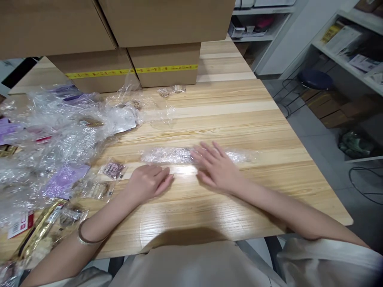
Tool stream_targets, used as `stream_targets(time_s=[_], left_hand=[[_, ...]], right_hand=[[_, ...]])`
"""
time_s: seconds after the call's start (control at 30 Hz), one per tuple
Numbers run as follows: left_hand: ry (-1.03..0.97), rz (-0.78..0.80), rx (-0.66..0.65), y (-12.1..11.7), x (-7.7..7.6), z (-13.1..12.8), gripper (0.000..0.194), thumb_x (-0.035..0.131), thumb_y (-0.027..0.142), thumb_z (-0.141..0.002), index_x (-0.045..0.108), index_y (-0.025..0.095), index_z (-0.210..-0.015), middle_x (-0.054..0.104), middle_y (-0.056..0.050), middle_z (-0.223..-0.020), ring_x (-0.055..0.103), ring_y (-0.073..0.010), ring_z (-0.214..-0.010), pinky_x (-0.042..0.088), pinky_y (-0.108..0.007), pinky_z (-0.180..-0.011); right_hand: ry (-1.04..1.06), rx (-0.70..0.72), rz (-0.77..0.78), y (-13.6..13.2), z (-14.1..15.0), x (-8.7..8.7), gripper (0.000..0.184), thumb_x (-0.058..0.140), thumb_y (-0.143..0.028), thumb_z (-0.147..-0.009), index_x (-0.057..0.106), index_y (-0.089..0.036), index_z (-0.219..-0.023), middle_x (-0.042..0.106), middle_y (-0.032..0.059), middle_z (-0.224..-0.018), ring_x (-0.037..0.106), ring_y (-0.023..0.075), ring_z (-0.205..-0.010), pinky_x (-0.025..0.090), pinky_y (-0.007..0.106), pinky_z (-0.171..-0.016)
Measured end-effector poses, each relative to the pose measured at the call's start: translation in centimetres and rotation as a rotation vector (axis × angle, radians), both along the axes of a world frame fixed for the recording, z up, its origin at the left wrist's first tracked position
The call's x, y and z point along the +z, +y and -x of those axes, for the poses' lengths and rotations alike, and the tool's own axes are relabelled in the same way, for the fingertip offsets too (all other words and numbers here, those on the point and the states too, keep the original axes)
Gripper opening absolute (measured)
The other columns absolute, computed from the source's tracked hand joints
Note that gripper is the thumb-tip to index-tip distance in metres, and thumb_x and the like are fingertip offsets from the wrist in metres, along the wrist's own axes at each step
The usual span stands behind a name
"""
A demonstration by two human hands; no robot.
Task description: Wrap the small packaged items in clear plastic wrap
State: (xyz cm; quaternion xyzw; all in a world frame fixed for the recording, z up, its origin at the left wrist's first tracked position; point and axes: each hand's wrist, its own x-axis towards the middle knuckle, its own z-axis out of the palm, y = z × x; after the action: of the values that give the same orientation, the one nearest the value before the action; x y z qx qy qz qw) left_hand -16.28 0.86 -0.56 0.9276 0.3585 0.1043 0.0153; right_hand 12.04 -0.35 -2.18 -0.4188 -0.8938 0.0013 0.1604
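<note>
A long, flat strip of clear bubble wrap [167,154] lies crosswise on the wooden table in front of me. Fingers apart, my right hand [217,167] is over the right part of this strip and touches it with its fingertips; some motion blur softens its outline. My left hand [149,181] rests on the table just below the strip's left part, its fingers loosely curled in with nothing visible in them. Small clear packets, one with dark purplish contents [113,169] and one with pale contents [97,190], lie left of that hand.
Crumpled clear plastic wrapping [72,139] with purple and gold packages heaps up on the left. Large cardboard boxes [167,63] with yellow tape stand stacked at the back, two small packets [172,90] before them. Right of the table are a stool [314,79] and shelves [353,52].
</note>
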Motion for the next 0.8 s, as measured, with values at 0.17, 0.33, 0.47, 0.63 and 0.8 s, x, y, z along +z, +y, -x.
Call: stream_targets(time_s=[0.17, 0.33, 0.47, 0.63, 0.8], left_hand=[[0.197, -0.002, 0.259, -0.7, -1.1, -1.1, 0.046, 0.037, 0.047, -0.101, 0.068, 0.014, -0.111, 0.068, -0.009, -0.067, 0.063, -0.0237, -0.058, 0.037, -0.031, -0.049], [0.077, -0.035, 0.292, -0.3, -1.3, -1.9, 0.040, 0.043, 0.045, -0.100, 0.065, 0.013, -0.109, 0.067, -0.019, -0.111, 0.065, -0.0313, -0.103, 0.053, -0.040, -0.078], [-0.109, 0.031, 0.053, -0.3, -1.7, -3.8, 0.060, 0.044, 0.044, -0.100, 0.038, 0.009, -0.148, 0.038, -0.024, -0.154, 0.032, -0.0350, -0.147, 0.037, -0.051, -0.115], [-0.140, 0.156, -0.043, -1.2, -2.6, -6.5, 0.079, 0.040, 0.055, -0.100, 0.014, 0.008, -0.158, 0.023, -0.024, -0.162, 0.015, -0.0324, -0.153, 0.026, -0.052, -0.123], [-0.094, 0.160, 0.029, -1.5, -3.4, -8.5, 0.078, 0.035, 0.057, -0.100, 0.023, 0.002, -0.155, 0.026, -0.028, -0.159, 0.019, -0.0351, -0.152, 0.025, -0.052, -0.123]], right_hand=[[0.023, 0.138, 0.131, 0.7, 3.4, -1.4, 0.062, 0.042, -0.049, -0.100, 0.042, -0.013, -0.149, 0.039, 0.0130, -0.158, 0.030, 0.0320, -0.149, 0.021, 0.056, -0.121], [0.063, 0.139, 0.128, 1.1, 4.1, -2.3, 0.061, 0.044, -0.046, -0.099, 0.044, -0.010, -0.148, 0.044, 0.0154, -0.155, 0.031, 0.0341, -0.147, 0.021, 0.058, -0.121], [0.003, 0.129, 0.118, 0.3, 3.9, -1.8, 0.045, 0.045, -0.032, -0.098, 0.058, -0.007, -0.133, 0.064, 0.0181, -0.132, 0.059, 0.0319, -0.120, 0.041, 0.054, -0.109], [-0.036, 0.100, -0.090, -3.4, 1.6, 0.4, 0.031, 0.047, -0.020, -0.095, 0.068, -0.005, -0.113, 0.072, 0.0185, -0.109, 0.065, 0.0305, -0.104, 0.053, 0.043, -0.089], [-0.115, -0.313, 0.012, -7.1, -2.8, 1.6, 0.030, 0.047, -0.024, -0.097, 0.071, -0.012, -0.085, 0.073, 0.0160, -0.086, 0.068, 0.0284, -0.079, 0.055, 0.043, -0.072]])
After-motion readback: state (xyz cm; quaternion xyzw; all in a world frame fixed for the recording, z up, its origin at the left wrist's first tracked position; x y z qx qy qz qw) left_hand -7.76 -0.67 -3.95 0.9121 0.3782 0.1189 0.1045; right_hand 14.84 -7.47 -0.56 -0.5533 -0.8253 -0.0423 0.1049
